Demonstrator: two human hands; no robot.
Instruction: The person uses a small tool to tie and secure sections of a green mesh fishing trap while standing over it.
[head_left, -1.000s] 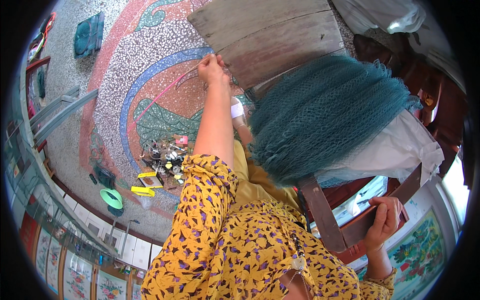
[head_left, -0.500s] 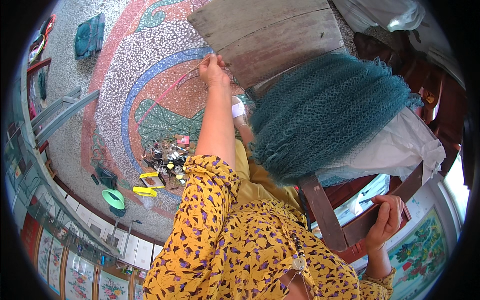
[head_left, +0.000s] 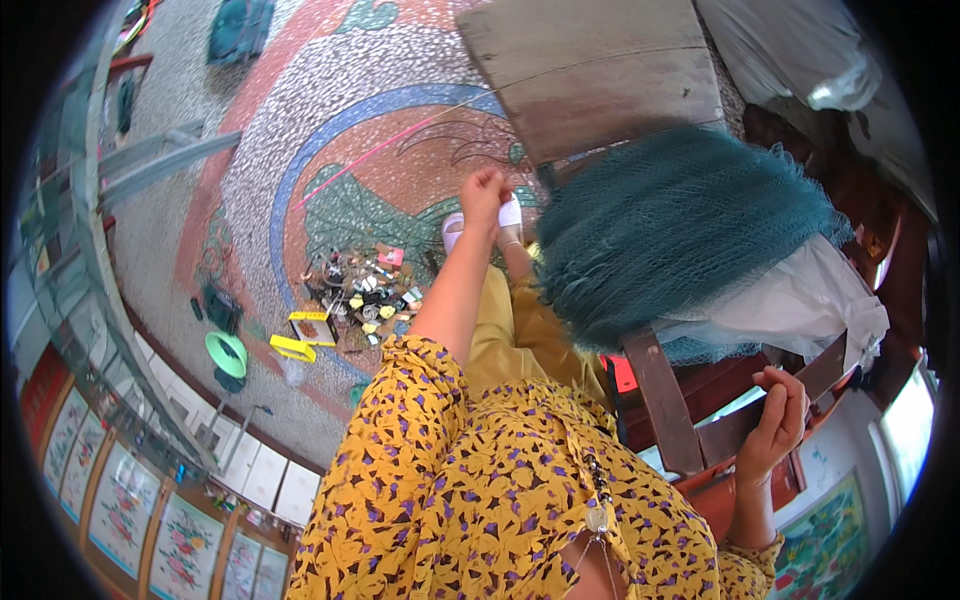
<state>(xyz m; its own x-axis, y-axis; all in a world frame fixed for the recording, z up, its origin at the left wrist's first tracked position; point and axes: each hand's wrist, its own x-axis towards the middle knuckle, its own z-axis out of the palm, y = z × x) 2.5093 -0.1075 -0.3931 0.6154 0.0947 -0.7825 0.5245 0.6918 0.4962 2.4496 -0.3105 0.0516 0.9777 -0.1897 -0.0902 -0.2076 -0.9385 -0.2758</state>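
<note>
My left hand is above the patterned floor in front of my feet, its fingers curled together; whatever they hold, if anything, is hidden. To its right, a large dark-green net is heaped in folds, with a white plastic sheet beneath its near right side. My right hand is beside the brown wooden frame, its fingers bent and closed; nothing nameable shows in them. A thin pink rod slants across the floor beyond my left hand, apart from it.
A weathered wooden board lies beyond the net. On the floor at left are a pile of small mixed items, a yellow box and a light-green bowl-shaped thing. A metal-framed glass case stands at far left.
My left hand has come back toward me, away from the board's edge and the pink rod it was at. My right hand stays by the wooden frame. The view has shifted slightly.
</note>
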